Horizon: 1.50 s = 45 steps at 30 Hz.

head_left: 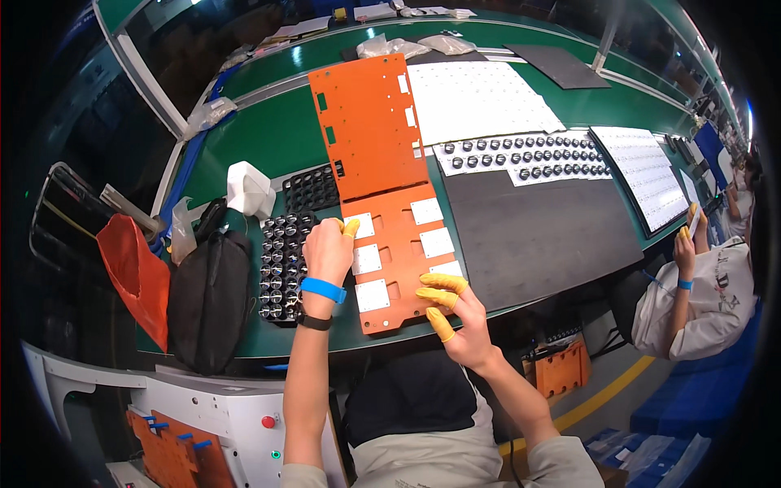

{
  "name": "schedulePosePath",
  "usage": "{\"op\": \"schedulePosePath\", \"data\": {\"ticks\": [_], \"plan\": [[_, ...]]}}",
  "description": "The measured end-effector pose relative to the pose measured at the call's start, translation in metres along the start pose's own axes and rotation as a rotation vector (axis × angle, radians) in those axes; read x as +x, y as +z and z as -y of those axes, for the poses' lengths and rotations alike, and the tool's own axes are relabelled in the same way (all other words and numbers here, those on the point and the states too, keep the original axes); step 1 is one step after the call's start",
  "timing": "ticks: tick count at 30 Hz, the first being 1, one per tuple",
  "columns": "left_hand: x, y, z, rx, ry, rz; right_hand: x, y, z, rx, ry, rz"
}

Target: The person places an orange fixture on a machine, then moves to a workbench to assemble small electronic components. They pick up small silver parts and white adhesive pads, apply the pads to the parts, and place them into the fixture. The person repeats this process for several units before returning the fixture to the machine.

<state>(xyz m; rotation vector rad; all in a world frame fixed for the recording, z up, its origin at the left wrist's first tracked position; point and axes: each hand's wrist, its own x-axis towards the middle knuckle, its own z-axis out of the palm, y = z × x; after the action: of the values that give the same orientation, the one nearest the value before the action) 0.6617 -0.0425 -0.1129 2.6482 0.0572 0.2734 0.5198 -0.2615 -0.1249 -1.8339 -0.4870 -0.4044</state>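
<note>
An orange hinged fixture [404,268] lies opened out in front of me, with several white square plates [373,295] set in its near half. My left hand [328,248], yellow covers on its fingertips, is closed at the upper left plate [358,227]; the fingers meet at its edge and partly hide it. At the lower right plate [447,268] is my right hand [462,323], also in yellow finger covers. Its fingers are stretched and apart, the upper ones beside that plate's near edge. Nothing shows between them.
Left of the fixture stands a tray of black round parts [279,268], with a second black tray [311,189] behind. White boards carrying black parts [521,154] and a dark mat [545,236] lie to the right. A co-worker [691,301] sits at far right, holding a white piece.
</note>
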Motion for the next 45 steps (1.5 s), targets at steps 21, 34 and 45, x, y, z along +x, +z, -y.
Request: {"op": "schedulePosePath", "data": {"ticks": [21,34,45], "plan": [[-0.003,0.014,0.006,0.055,0.014,-0.063,0.265,-0.004,-0.078,0.154,0.492,-0.068],[-0.082,-0.045,-0.032,-0.310,-0.070,-0.131,0.160,-0.059,0.013,-0.128,-0.069,0.070],[-0.177,-0.031,0.009,-0.623,-0.255,-0.215,0.049,-0.047,-0.021,-0.535,-0.426,0.188]]}}
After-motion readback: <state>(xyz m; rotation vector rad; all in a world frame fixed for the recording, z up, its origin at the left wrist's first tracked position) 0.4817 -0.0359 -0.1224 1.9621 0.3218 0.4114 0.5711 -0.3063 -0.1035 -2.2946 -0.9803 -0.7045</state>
